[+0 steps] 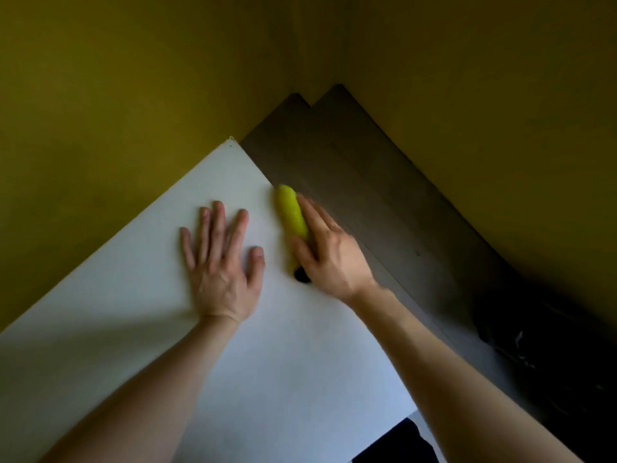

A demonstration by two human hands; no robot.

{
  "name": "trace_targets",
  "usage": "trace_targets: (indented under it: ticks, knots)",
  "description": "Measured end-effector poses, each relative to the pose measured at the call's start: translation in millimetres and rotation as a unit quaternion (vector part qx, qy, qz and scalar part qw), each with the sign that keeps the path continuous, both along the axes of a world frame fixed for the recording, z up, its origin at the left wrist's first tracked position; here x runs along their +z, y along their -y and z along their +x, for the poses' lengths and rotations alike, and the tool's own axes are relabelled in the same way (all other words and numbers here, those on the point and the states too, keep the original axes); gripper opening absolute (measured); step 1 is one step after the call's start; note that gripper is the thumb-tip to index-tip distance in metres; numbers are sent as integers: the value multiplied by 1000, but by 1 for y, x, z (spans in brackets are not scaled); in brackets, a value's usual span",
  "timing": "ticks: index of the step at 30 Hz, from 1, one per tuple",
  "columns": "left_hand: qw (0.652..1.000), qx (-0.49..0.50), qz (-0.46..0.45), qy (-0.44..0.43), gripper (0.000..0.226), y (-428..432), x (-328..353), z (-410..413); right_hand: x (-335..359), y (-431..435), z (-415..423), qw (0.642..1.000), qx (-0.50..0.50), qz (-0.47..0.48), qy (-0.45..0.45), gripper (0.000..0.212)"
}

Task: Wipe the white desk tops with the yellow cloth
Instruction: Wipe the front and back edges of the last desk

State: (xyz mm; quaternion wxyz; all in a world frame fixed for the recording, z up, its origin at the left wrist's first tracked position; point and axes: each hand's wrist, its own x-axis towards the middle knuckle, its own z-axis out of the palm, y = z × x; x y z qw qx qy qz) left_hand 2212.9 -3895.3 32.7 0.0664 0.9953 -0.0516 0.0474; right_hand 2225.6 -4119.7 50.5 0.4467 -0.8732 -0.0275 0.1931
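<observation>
Mid-wipe: the right hand [329,255] presses the yellow cloth [289,208], fingers straight (left hand [222,262] splayed flat). Next, probably sweep the near table [283,362].

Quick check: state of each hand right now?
Left hand: open, flat on the white desk top.
Right hand: open, straight fingers pressing the yellow cloth.
</observation>
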Motion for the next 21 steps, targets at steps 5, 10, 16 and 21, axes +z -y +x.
trace_targets:
  ticks: [5,10,16,21]
  knots:
    - [1000,4,-1,-4,64,2,0,1,15,27,-45,997,-28,-64,-34,67]
    - [1000,2,11,6,62,-1,-2,2,-6,-48,92,999,4,-52,-5,81]
    - [1000,-6,2,21,62,-1,-6,3,-6,3,-9,998,-51,-35,32,77]
    - [1000,-1,-2,22,58,3,0,2,27,92,-179,994,-69,-83,-17,71]
